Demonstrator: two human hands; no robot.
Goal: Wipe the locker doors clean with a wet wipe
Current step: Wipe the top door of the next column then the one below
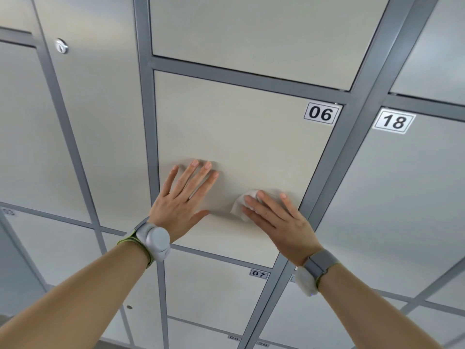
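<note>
Nearest to me are my two bare forearms, each with a wrist device: a round grey one on a green-edged strap (155, 240) on the left, a grey woven band (320, 263) with a white pod on the right. My left hand (180, 200) lies flat on the locker door marked 06 (241, 137), fingers spread, its grip open and holding nothing. My right hand (279, 217) presses a crumpled white wet wipe (240, 206) against the lower right part of the same door, fingers laid over it rather than curled round (the wipe shows only past my fingertips, toward the left hand). Below that door is 07 (258, 274). Farther off, past the grey frame (352, 137), is door 18 (393, 121), and up left a round lock (61, 46).
</note>
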